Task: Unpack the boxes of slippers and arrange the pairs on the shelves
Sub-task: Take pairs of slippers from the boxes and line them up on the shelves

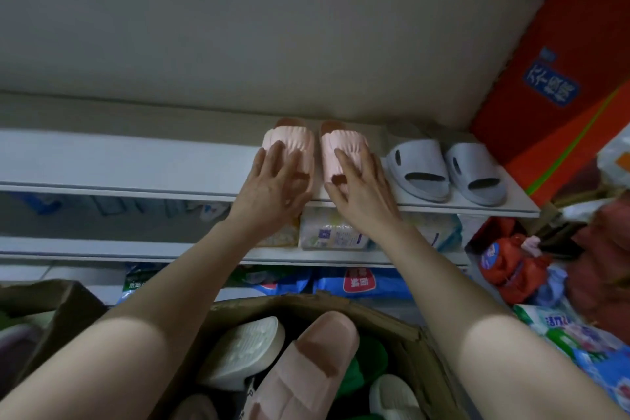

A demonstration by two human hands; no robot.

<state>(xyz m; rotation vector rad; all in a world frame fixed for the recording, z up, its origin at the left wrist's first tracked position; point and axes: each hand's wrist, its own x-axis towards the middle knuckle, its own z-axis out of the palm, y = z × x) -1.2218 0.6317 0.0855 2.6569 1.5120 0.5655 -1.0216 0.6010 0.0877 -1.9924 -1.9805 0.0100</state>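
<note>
A pair of pink ribbed slippers stands side by side on the top white shelf point(136, 167). My left hand point(272, 181) lies with spread fingers over the left pink slipper point(293, 143). My right hand point(361, 184) rests the same way on the right pink slipper point(335, 150). Right of them sits a pair of grey-blue slippers point(446, 170). Below me, an open cardboard box point(429, 344) holds several loose slippers: a white one point(245, 348) sole up, a pink one point(306, 365), green ones and another white one.
The lower shelves hold plastic-wrapped packs point(334, 232) and blue bags point(361, 283). A red-orange padded item point(552, 72) leans at the right, with red bags and packets point(511, 262) piled beneath. Another cardboard box flap point(51, 310) is at the lower left.
</note>
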